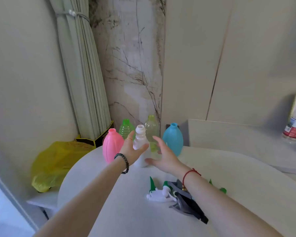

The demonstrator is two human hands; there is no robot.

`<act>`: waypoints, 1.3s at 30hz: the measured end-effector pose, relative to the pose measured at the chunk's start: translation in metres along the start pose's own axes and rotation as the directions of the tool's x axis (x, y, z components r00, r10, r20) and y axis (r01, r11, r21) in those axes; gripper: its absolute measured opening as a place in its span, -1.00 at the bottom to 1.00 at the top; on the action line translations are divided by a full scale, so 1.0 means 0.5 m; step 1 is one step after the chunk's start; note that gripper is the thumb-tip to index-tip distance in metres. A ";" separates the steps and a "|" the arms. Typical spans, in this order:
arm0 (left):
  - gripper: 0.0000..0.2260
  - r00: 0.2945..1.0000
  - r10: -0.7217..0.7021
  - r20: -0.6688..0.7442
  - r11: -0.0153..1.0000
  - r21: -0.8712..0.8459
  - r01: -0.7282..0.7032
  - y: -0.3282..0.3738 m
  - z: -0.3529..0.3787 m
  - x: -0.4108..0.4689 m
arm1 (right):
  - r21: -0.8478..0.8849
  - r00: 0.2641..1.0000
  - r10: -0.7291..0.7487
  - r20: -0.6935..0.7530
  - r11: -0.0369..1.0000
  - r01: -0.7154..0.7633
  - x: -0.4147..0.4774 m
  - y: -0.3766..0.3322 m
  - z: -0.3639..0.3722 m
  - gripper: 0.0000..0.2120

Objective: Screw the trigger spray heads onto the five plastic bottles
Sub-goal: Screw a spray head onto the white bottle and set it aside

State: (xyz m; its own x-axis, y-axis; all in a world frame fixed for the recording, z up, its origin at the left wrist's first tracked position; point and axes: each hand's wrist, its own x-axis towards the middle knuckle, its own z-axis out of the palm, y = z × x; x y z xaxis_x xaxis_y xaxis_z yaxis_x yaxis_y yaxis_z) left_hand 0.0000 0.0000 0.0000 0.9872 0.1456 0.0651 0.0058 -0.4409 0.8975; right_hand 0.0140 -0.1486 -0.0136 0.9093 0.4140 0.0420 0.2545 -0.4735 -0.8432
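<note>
Hands flank the white bottle (140,147): your left hand (132,151) lies open against its left side, fingers spread, and your right hand (162,156) is open wide just right of it, thumb near the base. Neither hand has closed; whether the palms press the bottle cannot be told. The spread, two-sided approach suits steadying a light, empty bottle that would tip under a one-sided push.

Four more bottles stand upright beyond your fingertips with bare necks: pink bottle (112,146) just left of the left hand, green bottle (126,128) and clear bottle (151,129) behind the white one, blue bottle (173,141) just beyond the right hand. Upright, open necks leave the threads ready for fitting.

Spray heads (159,192) lie in a loose pile on the table (109,194) under your right forearm, close to your body, partly on a dark flat item (188,204). Their count cannot be told, as the arm hides some. That position keeps them within reach of the right hand once the left holds a bottle.

No head is fitted yet. Judged next step: grip the white bottle with the left hand, draw it nearer, and take one head with the right
</note>
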 end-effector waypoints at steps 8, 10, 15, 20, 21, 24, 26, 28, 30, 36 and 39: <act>-0.65 0.997 0.012 -0.082 1.000 -0.004 -0.012 -0.035 0.024 0.053 | 0.070 0.999 -0.046 -0.023 0.996 0.047 0.060 0.032 0.040 -0.31; -0.69 0.995 0.039 -0.090 0.999 -0.016 -0.041 -0.048 0.022 0.044 | 0.056 0.998 -0.065 -0.011 0.996 0.066 0.052 0.036 0.039 -0.36; -0.78 0.998 0.056 -0.018 0.998 -0.012 -0.056 -0.069 -0.002 0.002 | -0.073 0.984 -0.094 0.151 0.992 0.106 0.002 0.020 -0.004 -0.40; -0.71 0.997 0.063 0.054 0.998 -0.017 -0.062 -0.080 -0.027 -0.073 | -0.169 0.980 -0.051 0.192 0.982 0.085 -0.067 0.013 -0.114 -0.53; -0.69 0.996 0.071 0.061 0.997 -0.022 -0.070 -0.081 -0.030 -0.090 | -0.193 0.985 -0.047 0.168 0.978 0.080 -0.082 0.017 -0.140 -0.56; -0.62 0.994 0.092 0.066 0.996 -0.030 -0.090 -0.079 -0.036 -0.133 | -0.249 0.994 -0.013 0.112 0.968 0.041 -0.127 0.040 -0.211 -0.61; -0.59 0.993 0.098 0.065 0.995 -0.040 -0.096 -0.076 -0.038 -0.155 | -0.302 0.995 0.028 0.099 0.953 0.003 -0.157 0.064 -0.246 -0.62; -0.58 0.993 0.098 0.066 0.994 -0.050 -0.094 -0.071 -0.042 -0.173 | -0.385 0.992 0.080 0.096 0.922 -0.037 -0.187 0.089 -0.269 -0.61; -0.58 0.993 0.099 0.067 0.994 -0.051 -0.096 -0.067 -0.046 -0.188 | -0.488 0.984 0.133 0.115 0.870 -0.060 -0.213 0.114 -0.278 -0.57; -0.55 0.994 0.096 0.051 0.992 -0.081 -0.092 -0.057 -0.039 -0.211 | -0.713 0.965 0.168 0.201 0.701 0.026 -0.250 0.178 -0.224 -0.39; -0.58 0.995 0.095 0.044 0.993 -0.074 -0.091 -0.055 -0.031 -0.211 | -0.737 0.973 0.125 0.192 0.673 0.059 -0.255 0.196 -0.209 -0.35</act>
State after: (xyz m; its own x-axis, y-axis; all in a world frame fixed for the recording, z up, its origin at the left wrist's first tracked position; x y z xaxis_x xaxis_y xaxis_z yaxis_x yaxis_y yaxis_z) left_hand -0.1066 0.0106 -0.0249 0.9894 0.0637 0.1303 -0.0961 -0.3853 0.9178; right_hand -0.0425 -0.3288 -0.0456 0.8535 0.4933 -0.1676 0.4679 -0.8673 -0.1701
